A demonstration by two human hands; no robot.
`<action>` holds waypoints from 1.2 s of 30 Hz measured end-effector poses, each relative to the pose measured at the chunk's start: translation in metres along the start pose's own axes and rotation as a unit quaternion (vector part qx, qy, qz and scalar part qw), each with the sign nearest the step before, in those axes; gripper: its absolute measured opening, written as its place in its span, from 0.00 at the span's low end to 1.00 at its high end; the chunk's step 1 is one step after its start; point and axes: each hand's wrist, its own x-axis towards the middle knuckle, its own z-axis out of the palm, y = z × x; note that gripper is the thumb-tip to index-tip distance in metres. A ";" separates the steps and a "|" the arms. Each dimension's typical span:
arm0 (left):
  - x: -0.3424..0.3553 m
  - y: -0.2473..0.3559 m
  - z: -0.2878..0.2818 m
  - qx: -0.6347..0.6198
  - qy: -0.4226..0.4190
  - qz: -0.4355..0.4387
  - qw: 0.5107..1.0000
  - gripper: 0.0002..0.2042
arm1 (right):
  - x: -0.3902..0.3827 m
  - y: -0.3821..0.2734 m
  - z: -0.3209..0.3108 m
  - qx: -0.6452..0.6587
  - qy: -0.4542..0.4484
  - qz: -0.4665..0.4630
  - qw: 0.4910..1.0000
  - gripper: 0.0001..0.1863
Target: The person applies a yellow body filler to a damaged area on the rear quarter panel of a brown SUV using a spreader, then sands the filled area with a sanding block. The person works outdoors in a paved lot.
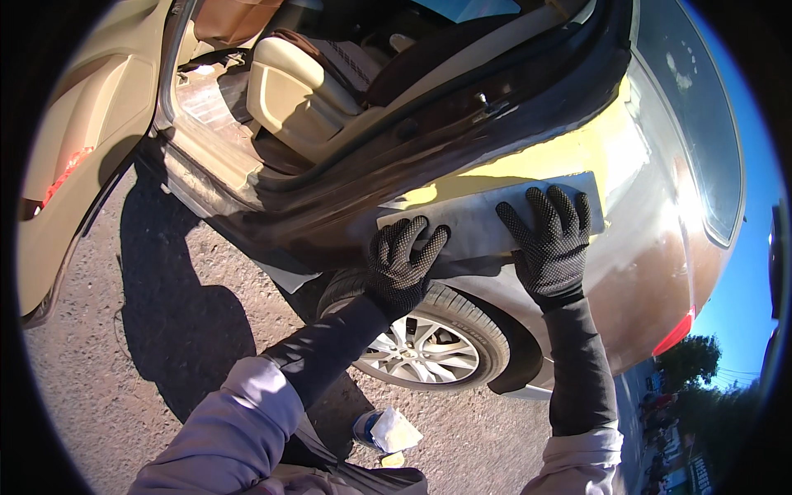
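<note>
A long, flat grey sanding board (474,221) lies slantwise against the rear side panel of a brown car, over a patch of yellow body filler (503,167). At the board's left end my left hand (403,262), in a black dotted glove, grips with its fingers curled over the face. Toward the right end my right hand (551,243), gloved alike, presses on it with fingers spread and bent. My thumbs and palms are partly hidden at the lower edge. Filler shows above the board and past its right end.
Below the board is the rear wheel (422,351). The car's rear door (99,124) stands open at the left, with a beige seat (289,95) inside. A blue can (365,429) with a pale folded sheet (396,431) on it sits on the rough ground. A red tail light (675,334) is at right.
</note>
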 end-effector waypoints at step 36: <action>-0.083 -0.077 -0.027 0.052 -0.147 -0.026 0.987 0.30 | -0.044 -0.135 0.050 0.032 0.015 0.122 0.992 0.24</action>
